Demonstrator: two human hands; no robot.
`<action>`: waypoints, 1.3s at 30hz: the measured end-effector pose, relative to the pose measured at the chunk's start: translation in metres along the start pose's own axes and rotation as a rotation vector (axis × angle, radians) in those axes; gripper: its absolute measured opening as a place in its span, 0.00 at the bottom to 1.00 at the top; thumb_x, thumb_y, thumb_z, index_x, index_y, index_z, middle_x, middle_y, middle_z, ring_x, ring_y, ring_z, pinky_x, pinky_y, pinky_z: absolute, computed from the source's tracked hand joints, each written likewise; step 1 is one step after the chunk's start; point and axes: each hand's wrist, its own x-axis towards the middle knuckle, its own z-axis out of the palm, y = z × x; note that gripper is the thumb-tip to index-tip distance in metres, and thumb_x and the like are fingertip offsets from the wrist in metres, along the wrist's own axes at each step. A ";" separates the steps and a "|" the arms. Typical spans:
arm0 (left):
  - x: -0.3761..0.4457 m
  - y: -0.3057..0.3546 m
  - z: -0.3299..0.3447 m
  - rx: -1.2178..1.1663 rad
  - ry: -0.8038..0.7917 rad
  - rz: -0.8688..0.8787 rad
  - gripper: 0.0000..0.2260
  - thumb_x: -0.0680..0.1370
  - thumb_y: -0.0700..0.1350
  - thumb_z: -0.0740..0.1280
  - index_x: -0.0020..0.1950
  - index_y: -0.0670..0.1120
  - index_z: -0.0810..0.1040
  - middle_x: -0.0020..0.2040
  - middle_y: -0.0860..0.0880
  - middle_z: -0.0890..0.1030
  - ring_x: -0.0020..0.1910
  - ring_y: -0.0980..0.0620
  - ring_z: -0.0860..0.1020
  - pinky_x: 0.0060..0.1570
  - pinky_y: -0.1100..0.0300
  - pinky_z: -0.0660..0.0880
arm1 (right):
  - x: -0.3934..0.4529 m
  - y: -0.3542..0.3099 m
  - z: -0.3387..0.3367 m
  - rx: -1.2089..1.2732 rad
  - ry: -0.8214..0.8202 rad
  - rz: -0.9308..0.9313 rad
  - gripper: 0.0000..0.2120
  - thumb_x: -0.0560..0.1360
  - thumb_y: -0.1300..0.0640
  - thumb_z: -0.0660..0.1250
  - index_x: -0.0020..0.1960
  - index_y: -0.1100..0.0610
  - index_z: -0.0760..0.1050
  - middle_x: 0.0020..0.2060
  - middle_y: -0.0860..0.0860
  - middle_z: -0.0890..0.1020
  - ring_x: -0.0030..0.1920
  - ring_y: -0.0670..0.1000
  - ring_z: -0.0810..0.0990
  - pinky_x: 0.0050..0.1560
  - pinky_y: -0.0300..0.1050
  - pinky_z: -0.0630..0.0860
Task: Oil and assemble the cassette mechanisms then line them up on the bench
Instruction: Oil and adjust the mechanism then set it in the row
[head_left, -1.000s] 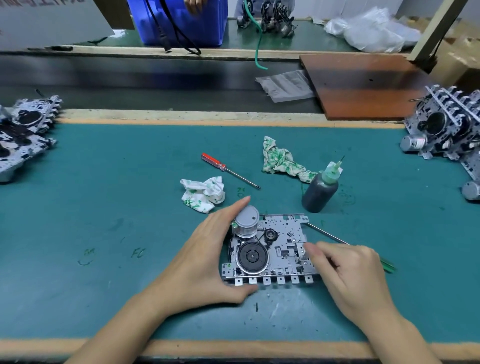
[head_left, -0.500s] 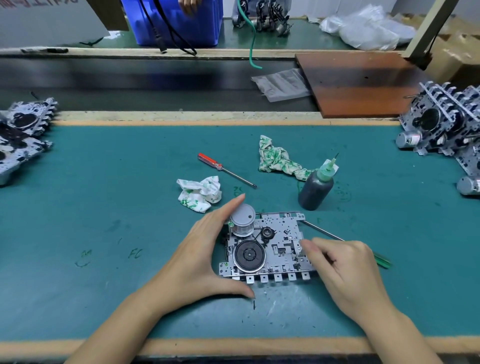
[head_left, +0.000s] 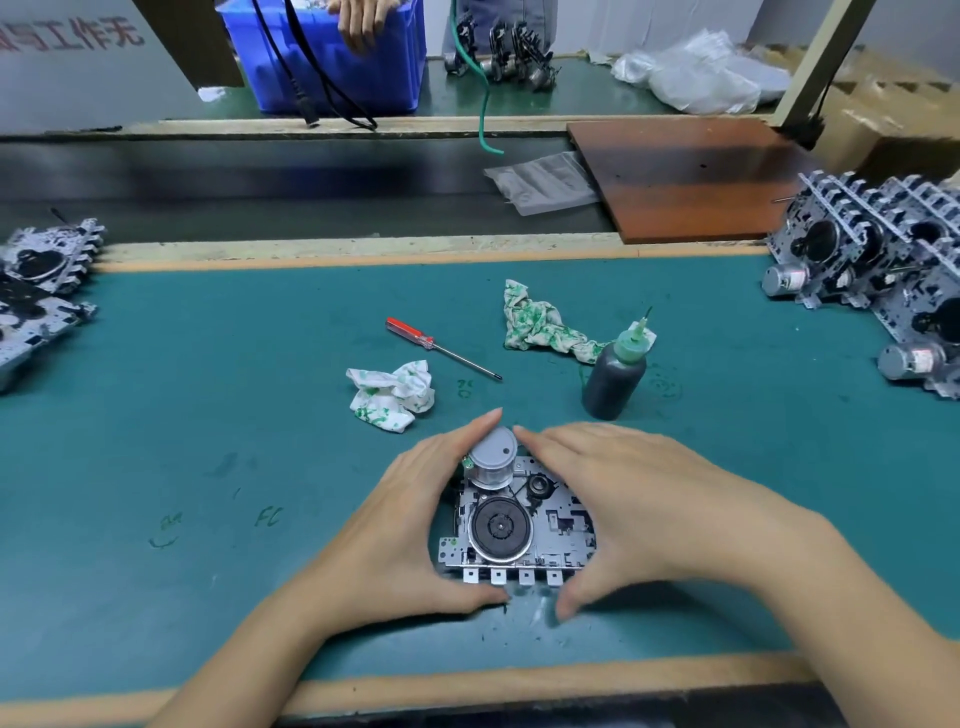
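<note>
I see both hands cupped around one cassette mechanism (head_left: 519, 525) lying flat on the green table (head_left: 208, 415). My left hand (head_left: 410, 530) curves along its left edge, forefinger against the silver motor can at the far corner, thumb tucked under the near edge. My right hand (head_left: 639, 514) lies over the right half, fingers stretched toward the motor, thumb at the near edge. Both are partly open, pressed on the mechanism rather than closed around it; I cannot tell whether it is lifted.

Just beyond my right hand stands a dark oil bottle (head_left: 615, 374) with a green nozzle. Beyond my left hand lie a crumpled cloth (head_left: 392, 389) and a red-handled screwdriver (head_left: 441, 348); a second stained cloth (head_left: 540, 325) sits beyond the bottle. Far to my right, mechanisms stand in a row (head_left: 878, 265); far to my left lie more mechanisms (head_left: 36, 280).
</note>
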 end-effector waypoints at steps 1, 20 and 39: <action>0.000 0.000 0.000 -0.003 0.001 0.004 0.51 0.61 0.57 0.79 0.74 0.67 0.49 0.69 0.70 0.61 0.69 0.63 0.63 0.66 0.68 0.60 | 0.000 -0.002 -0.001 -0.008 -0.018 0.014 0.62 0.56 0.27 0.71 0.77 0.51 0.43 0.67 0.43 0.64 0.68 0.46 0.61 0.67 0.40 0.59; 0.021 0.025 0.002 -1.575 -0.132 -0.497 0.52 0.59 0.73 0.71 0.69 0.43 0.58 0.21 0.48 0.62 0.17 0.54 0.68 0.22 0.64 0.69 | 0.004 -0.025 0.018 1.952 -0.221 -0.469 0.22 0.71 0.44 0.70 0.62 0.54 0.78 0.56 0.48 0.82 0.58 0.46 0.79 0.58 0.41 0.75; 0.008 0.024 0.027 -1.804 -0.050 -0.643 0.39 0.73 0.70 0.54 0.64 0.38 0.77 0.63 0.33 0.75 0.58 0.35 0.77 0.61 0.39 0.71 | -0.018 0.021 0.036 0.589 0.370 0.391 0.08 0.80 0.50 0.58 0.43 0.46 0.63 0.32 0.45 0.75 0.33 0.47 0.72 0.36 0.43 0.68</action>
